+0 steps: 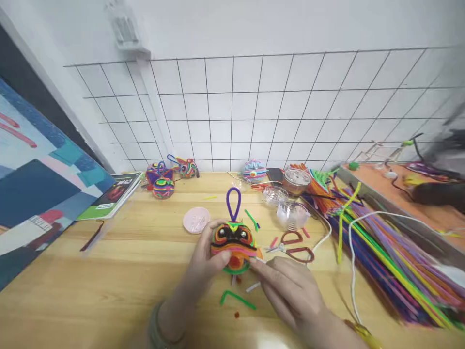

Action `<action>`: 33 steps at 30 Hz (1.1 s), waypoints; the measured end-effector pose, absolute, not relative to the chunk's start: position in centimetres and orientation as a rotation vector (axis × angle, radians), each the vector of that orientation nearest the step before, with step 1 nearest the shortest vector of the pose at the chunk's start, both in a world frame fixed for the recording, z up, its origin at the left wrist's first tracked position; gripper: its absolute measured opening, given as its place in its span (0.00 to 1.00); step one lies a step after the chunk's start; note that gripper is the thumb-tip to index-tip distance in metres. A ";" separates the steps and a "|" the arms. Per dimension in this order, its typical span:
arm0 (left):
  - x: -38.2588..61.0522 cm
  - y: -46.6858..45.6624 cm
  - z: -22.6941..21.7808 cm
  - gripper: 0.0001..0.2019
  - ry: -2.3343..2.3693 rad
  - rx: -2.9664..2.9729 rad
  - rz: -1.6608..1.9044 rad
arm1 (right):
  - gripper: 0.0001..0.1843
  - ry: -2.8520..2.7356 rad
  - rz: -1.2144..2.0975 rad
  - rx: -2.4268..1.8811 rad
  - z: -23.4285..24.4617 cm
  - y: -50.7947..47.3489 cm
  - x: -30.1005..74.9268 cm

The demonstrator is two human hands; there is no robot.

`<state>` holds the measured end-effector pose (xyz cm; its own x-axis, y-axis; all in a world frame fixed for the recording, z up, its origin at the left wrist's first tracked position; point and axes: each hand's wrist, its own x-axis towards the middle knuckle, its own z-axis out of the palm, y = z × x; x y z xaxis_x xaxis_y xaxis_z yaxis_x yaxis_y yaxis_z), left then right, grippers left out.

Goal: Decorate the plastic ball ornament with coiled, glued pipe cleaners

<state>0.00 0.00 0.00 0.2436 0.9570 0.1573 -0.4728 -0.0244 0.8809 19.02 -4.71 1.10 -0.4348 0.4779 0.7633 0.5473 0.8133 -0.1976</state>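
My left hand is closed round the left side of a colourful pipe-cleaner ornament, a ball with an animal-like face. The thumb presses on its front near the orange mouth. A purple pipe-cleaner loop stands up from the top. My right hand is at the ornament's lower right, index fingertip against the mouth edge and the other fingers curled. What it may grip is hidden. A white strip shows just below its fingers. Below the ornament lies a bent green pipe-cleaner piece.
Scissors with brown handles lie right of the ornament, near clear plastic shells. A pink dish sits to the left. Pipe-cleaner bundles and a white cord fill the right side. Finished-looking balls stand behind.
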 end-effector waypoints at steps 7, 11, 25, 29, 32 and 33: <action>0.2 -0.7 0.6 0.26 0.596 0.936 1.201 | 0.14 -2.138 -0.207 -0.730 1.5 -4.3 19.0; 0.4 -0.9 1.1 0.25 0.601 0.876 1.187 | 0.17 -2.153 -0.195 -0.711 1.2 -4.3 19.3; 0.5 -0.9 0.9 0.21 0.504 0.718 1.169 | 0.17 -2.177 -0.272 -0.688 1.1 -4.3 20.0; 0.6 -1.0 1.1 0.19 0.495 0.730 1.174 | 0.18 -2.168 -0.302 -0.708 1.0 -4.3 20.0; 0.7 -0.9 1.3 0.19 0.502 0.725 1.176 | 0.18 -2.162 -0.326 -0.713 0.9 -4.3 19.9; 0.7 -0.9 1.3 0.20 0.510 0.718 1.180 | 0.18 -2.167 -0.331 -0.709 0.9 -4.3 19.8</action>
